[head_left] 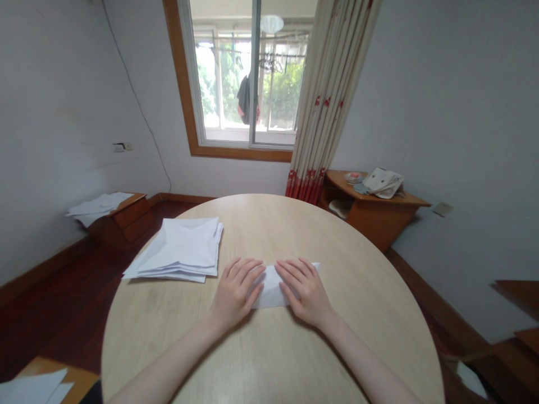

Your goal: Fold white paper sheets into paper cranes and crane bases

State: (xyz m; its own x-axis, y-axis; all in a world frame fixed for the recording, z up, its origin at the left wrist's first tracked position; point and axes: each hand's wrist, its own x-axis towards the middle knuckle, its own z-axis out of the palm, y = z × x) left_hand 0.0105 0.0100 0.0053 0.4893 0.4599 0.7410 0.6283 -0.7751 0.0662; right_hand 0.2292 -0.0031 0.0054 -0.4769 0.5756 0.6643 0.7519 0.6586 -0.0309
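Note:
A folded piece of white paper (pixel 270 289) lies flat on the round wooden table (pixel 269 359), between and beneath my hands. My left hand (pixel 239 292) rests on its left part, fingers stretched out and slightly apart. On the right part lies my right hand (pixel 304 289), its fingers also extended, with the thumb pointing inward. Both hands cover the paper's sides, so only its middle and a far right corner show. To the left of my left hand is a stack of creased white paper sheets (pixel 181 244).
Beyond the table a corner desk (pixel 370 216) holds a white bag (pixel 384 183). A small wooden cabinet (pixel 130 219) with papers stands at the back left. More sheets (pixel 37 390) lie on a wooden surface at the lower left. A curtain (pixel 322 101) hangs beside the window.

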